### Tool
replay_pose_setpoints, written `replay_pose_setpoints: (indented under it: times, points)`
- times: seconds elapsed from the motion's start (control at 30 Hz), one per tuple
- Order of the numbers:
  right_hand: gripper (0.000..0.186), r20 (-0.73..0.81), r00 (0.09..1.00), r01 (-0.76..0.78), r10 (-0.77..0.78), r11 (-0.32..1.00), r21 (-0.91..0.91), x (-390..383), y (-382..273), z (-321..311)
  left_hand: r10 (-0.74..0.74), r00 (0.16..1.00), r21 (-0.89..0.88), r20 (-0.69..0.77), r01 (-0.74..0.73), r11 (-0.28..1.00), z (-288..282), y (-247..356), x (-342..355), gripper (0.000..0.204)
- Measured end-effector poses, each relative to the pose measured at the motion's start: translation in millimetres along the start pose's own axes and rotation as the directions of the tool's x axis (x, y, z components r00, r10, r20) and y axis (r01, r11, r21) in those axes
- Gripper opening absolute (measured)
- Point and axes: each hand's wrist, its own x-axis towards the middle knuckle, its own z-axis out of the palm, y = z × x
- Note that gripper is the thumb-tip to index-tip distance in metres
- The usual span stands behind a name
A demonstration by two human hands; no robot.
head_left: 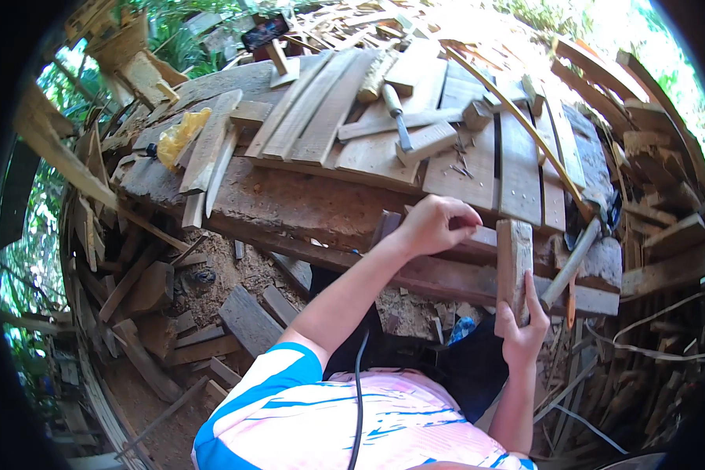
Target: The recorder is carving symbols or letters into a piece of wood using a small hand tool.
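My right hand (522, 329) is closed round the lower end of a wooden block (515, 254), which stands upright at the near edge of the plank-topped bench. Left of the block, my left hand (440, 223) hovers over the bench's near edge, its fingers curled and pressed together. Whatever may be between those fingertips is too small to make out. Beyond my hands, several nails (462, 163) lie scattered on the planks (458, 184). A chisel (397, 117) with a pale handle rests its blade on a small wood block (429, 143).
A long yellowish stick (525, 121) slants across the bench's right side toward a grey cylindrical bar (572, 262). Near it hangs an orange handle (570, 304). A yellow plastic bag (182, 139) lies at left. Wood offcuts (258, 317) and sawdust cover the ground; a dark cable (358, 376) crosses my shirt.
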Motion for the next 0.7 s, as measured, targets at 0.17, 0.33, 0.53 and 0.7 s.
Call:
replay_pose_setpoints:
  times: [0.17, 0.33, 0.53, 0.7]
  points:
    - [0.070, 0.048, 0.997, -0.054, 0.055, 0.998, -0.026, 15.0, 3.5, 6.1, -0.201, 0.979, -0.154, 0.036, 0.204, 0.967, -11.7, 0.4, -3.5, 0.017]
    - [0.075, 0.066, 0.996, -0.063, 0.065, 0.997, -0.039, 22.9, 5.5, 11.9, -0.191, 0.981, -0.177, 0.035, 0.194, 0.965, -18.5, -4.4, -1.2, 0.017]
    - [0.078, 0.047, 0.999, 0.010, -0.007, 0.999, -0.047, 17.5, 13.7, 9.1, -0.126, 0.990, -0.110, 0.057, 0.131, 0.985, -15.5, -6.4, 0.2, 0.018]
    - [0.078, 0.055, 0.999, 0.006, -0.004, 0.999, -0.038, 14.7, 13.0, 9.8, -0.097, 0.994, -0.042, 0.042, 0.099, 0.994, -14.0, -5.0, -3.2, 0.018]
